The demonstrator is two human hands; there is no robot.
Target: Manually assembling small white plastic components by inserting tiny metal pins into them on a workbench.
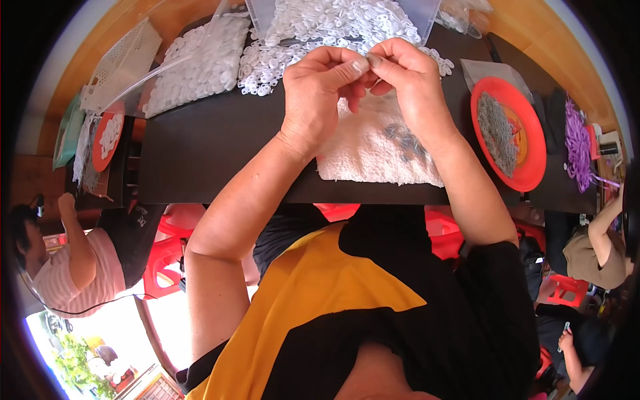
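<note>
Both my hands meet above the far part of the dark table, thumbs and fingertips pinched close together. My left hand point(320, 90) is closed, its thumb pressed on the forefinger. My right hand point(411, 77) is closed likewise, its fingertips touching the left ones. Whatever they pinch is too small or hidden to make out. Beneath them lies a pale pink towel point(353, 157) with a few small grey pieces point(407, 139) on it, partly behind my right wrist. Just beyond my hands, small white plastic pieces point(263, 67) with holes lie in a loose heap.
A clear bin point(261, 19) of white pieces stands at the back, beside a filled clear bag point(200, 63). On the right, a red basin point(539, 150) holds a grey bundle point(497, 130); purple strands point(579, 147) lie farther right. People sit on both sides.
</note>
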